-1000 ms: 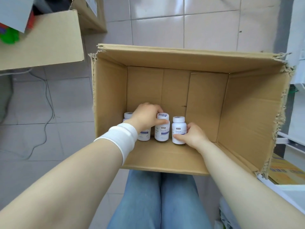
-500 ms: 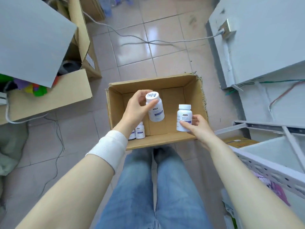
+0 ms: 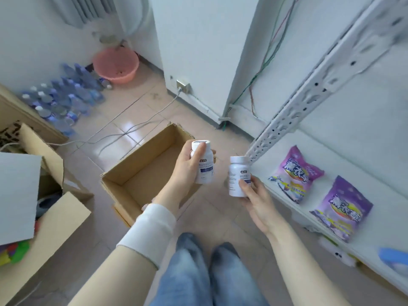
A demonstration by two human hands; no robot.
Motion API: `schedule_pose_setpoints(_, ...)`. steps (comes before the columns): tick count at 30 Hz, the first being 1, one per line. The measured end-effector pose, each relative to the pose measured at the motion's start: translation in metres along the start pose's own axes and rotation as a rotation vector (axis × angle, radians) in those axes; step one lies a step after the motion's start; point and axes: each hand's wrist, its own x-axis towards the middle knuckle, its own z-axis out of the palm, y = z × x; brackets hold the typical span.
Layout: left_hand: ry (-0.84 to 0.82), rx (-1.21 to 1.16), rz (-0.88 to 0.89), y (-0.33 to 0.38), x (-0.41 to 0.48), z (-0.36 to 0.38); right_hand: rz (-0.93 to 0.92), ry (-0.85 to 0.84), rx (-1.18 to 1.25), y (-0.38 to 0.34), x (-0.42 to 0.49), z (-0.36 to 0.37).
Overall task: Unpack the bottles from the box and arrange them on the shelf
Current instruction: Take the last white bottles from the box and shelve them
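My left hand [image 3: 184, 171] grips a white bottle [image 3: 204, 167] with a blue label, held upright above the right end of the open cardboard box [image 3: 141, 173] on the floor. My right hand [image 3: 256, 195] holds a second white bottle [image 3: 238, 176] upright, close to the front edge of the white metal shelf [image 3: 276, 191] at the right. My left arm hides part of the box's inside, and the visible part shows no bottles.
Two purple bags [image 3: 295, 173] [image 3: 341, 208] lie on the shelf board. A perforated shelf upright [image 3: 293, 111] slants up to the right. On the floor are water bottles [image 3: 64, 100], a pink basin [image 3: 116, 65], cables and other cardboard boxes [image 3: 44, 217] at the left.
Both hands lifted a bottle out of the box and carried it up and to the right. My view swung from the box toward the shelf.
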Motion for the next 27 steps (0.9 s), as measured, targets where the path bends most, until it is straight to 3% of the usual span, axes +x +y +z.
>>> schedule_pose_setpoints(6,-0.205,0.041,0.161,0.032,-0.062,0.132,-0.271,0.12,0.1,-0.042,-0.106,-0.086)
schedule_pose_setpoints(15,-0.438,0.062,0.353,0.052,-0.218,0.367,-0.613,0.404,0.062,-0.08,-0.294,-0.277)
schedule_pose_setpoints(27,-0.783,0.08,0.539,0.085,-0.357,0.628,-0.861,0.682,0.153,-0.128,-0.457,-0.478)
